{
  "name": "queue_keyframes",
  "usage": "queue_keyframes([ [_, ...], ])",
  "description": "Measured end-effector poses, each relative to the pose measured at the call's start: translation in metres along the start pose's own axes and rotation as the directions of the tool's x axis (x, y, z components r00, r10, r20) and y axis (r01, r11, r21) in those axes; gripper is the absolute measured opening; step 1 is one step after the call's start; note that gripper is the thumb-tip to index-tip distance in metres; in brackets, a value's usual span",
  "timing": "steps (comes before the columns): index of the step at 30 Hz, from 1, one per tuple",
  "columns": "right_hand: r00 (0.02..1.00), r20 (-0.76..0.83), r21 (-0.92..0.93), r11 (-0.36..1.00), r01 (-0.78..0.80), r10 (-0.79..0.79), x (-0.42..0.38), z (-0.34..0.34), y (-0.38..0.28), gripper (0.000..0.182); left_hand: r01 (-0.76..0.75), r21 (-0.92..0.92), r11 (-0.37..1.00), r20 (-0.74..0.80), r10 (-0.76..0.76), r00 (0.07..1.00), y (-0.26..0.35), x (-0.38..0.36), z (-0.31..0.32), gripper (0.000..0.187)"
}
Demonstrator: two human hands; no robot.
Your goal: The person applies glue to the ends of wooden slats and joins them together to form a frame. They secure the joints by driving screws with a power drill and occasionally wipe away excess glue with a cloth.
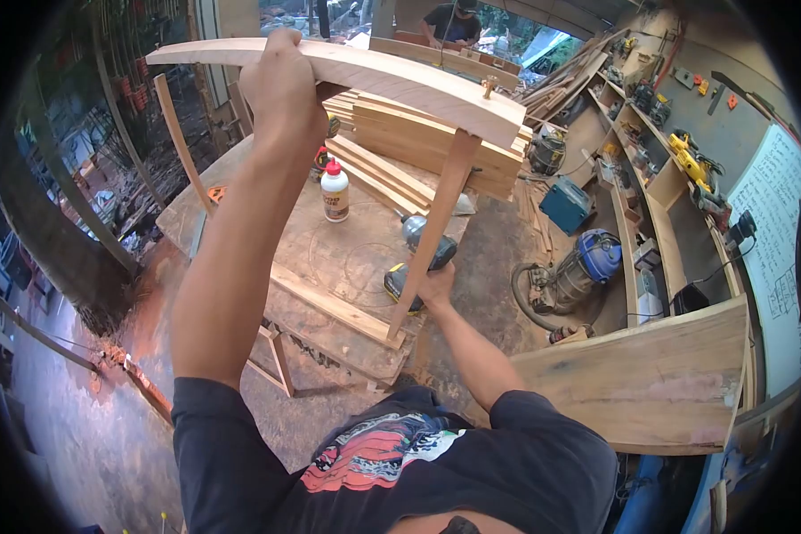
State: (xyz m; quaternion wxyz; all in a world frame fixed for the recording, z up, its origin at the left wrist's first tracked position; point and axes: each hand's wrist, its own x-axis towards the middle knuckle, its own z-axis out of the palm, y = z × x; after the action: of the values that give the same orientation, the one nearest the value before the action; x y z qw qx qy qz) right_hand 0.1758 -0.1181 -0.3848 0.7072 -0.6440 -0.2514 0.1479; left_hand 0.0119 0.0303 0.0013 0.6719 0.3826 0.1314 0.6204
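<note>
A long, pale wooden board (pixel 392 78) runs across the upper view, with my left hand (pixel 280 80) closed around it left of its middle. Below its right end stands a slanted wooden upright (pixel 440 218), and a brass-coloured screw or fitting (pixel 489 86) sticks up from that end. My right hand (pixel 436 287) is wrapped round the grip of a cordless drill (pixel 440 253), behind the upright and low by the table. The upright hides part of the drill. At the upright's foot lies a wooden rail (pixel 334 304) along the near table edge.
A white glue bottle with a red cap (pixel 335 191) stands on the worktable (pixel 231 209). Stacked boards (pixel 392 133) lie behind it. To the right are a blue-topped shop vacuum (pixel 587 262), a teal case (pixel 566 206) and a large plank (pixel 641 383). Another person (pixel 454 25) works at the back.
</note>
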Motion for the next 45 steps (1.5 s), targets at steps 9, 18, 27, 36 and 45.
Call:
queue_keyframes([
  [9, 0.994, 0.109, -0.297, 0.955, 0.026, 0.007, -0.009, -0.013, -0.022, 0.052, 0.037, 0.039, 0.999, 0.000, -0.037, 0.999, 0.007, -0.016, 0.003, 0.034],
  [18, 0.832, -0.248, 0.015, 0.856, 0.516, -0.497, -0.070, -0.036, -0.196, 0.040, 0.018, -0.002, 1.000, 0.025, -0.018, 1.000, 0.006, -0.015, 0.002, 0.032],
  [27, 0.697, 0.000, 0.096, 0.694, 0.714, -0.717, -0.060, 0.028, -0.332, 0.034, -0.046, 0.005, 0.999, 0.054, 0.046, 0.998, 0.000, -0.005, -0.006, 0.040],
  [36, 0.643, 0.001, 0.109, 0.639, 0.761, -0.766, -0.059, 0.025, -0.325, 0.032, -0.015, 0.026, 1.000, 0.065, 0.014, 0.998, 0.010, -0.018, -0.001, 0.035],
  [45, 0.677, 0.022, 0.081, 0.676, 0.732, -0.736, -0.063, 0.025, -0.330, 0.030, -0.025, 0.040, 0.999, 0.032, 0.024, 0.999, 0.015, -0.016, -0.003, 0.033],
])
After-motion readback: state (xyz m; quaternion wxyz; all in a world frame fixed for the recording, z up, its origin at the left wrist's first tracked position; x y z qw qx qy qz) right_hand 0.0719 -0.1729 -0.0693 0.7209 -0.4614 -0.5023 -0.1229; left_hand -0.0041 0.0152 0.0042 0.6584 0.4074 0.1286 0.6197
